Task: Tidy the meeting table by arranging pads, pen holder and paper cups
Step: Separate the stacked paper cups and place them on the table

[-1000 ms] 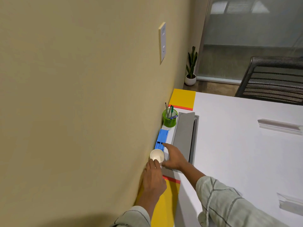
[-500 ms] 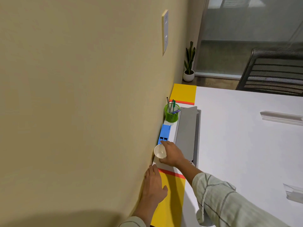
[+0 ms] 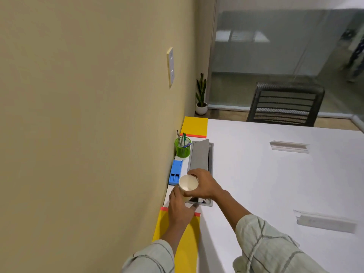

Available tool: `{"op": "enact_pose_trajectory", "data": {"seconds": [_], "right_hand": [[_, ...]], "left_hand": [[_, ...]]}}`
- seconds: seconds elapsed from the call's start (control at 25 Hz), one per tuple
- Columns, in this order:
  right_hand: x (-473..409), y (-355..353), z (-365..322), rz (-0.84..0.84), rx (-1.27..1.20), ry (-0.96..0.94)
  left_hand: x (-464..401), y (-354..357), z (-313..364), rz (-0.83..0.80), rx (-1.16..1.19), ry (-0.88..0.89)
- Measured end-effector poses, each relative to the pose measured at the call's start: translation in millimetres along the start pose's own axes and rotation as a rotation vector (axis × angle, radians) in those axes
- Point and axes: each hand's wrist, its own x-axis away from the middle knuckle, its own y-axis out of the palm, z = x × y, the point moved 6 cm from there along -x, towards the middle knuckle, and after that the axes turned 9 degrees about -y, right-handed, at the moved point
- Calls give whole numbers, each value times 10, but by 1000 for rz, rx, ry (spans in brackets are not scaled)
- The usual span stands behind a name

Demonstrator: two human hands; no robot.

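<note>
We see a smooth white surface [image 3: 266, 174] filling the lower right of the frame, pushed against a matte beige wall [image 3: 88, 115] that takes up the whole left side. At the upper right a glass partition [image 3: 275, 46] closes the room, with a dark slatted chair [image 3: 283, 104] before it and a small potted plant [image 3: 201, 99] on the floor in the corner. Along the wall edge of the surface lie a flat yellow pad [image 3: 195, 127] with a red strip at the far end, a round green mesh pen holder [image 3: 182, 147] with pens standing upright, a blue rectangular plastic piece [image 3: 175, 172], and a grey cable hatch [image 3: 201, 160] with its lid tilted up. A second yellow pad [image 3: 185, 241], long axis running toward us, sits at the lower centre under the left forearm. The paper cup [image 3: 188, 185], white and round, is held just above the surface between the blue piece and the hatch, tipped so its open mouth faces up and toward us. The right hand [image 3: 204, 186] wraps it from the right, fingers curled around its wall. The left hand [image 3: 180, 205] reaches in from below, fingers close together against the cup's lower part; whether they truly grip it we cannot tell.
</note>
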Motion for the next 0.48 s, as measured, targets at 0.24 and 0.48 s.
{"op": "enact_pose_trajectory", "data": {"seconds": [0.24,0.48], "right_hand": [[417,-451,-28,21,27,34],[903,-927,-17,101,106,75]], "left_hand": [[143,14,409,54,83,122],[446,187,873,6,143,231]]}}
